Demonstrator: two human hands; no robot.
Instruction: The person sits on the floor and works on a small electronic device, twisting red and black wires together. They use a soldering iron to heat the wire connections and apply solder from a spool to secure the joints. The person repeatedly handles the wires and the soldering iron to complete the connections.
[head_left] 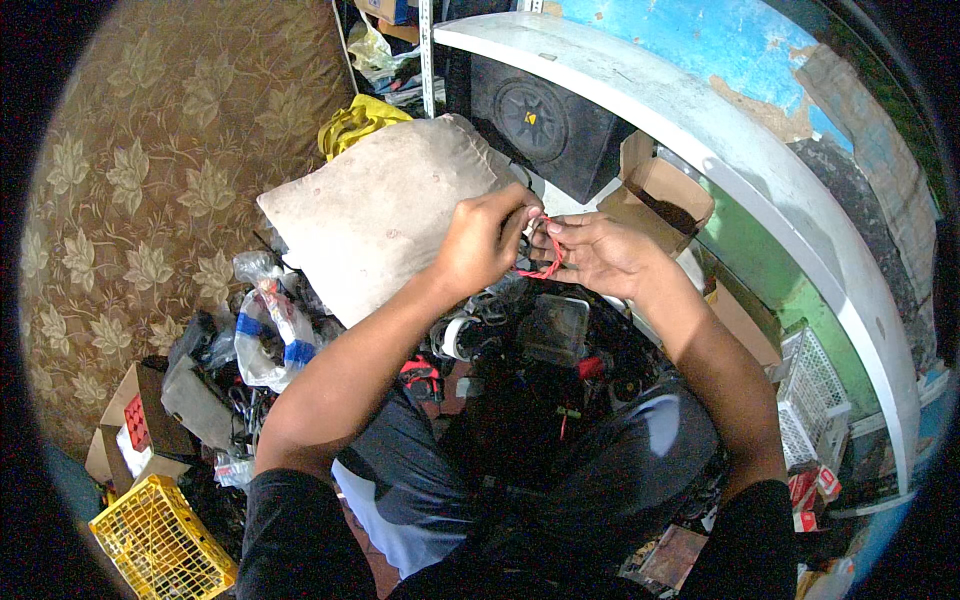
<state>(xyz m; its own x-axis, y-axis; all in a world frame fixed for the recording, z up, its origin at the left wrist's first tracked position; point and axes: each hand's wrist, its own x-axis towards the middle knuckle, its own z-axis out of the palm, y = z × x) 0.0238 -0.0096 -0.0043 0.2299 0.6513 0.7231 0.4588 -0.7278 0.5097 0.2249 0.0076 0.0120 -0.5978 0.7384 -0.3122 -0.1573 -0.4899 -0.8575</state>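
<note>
Cord [557, 262], red, twisted, one: I view it remotely, looped between pinched left hand [478, 242] and right hand [605, 255], fingers narrowly gripping it, near the beige cushion's [385, 205] right edge.

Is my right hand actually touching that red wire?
Touching: the head view shows the red wire looped against the fingers of the right hand.
</note>
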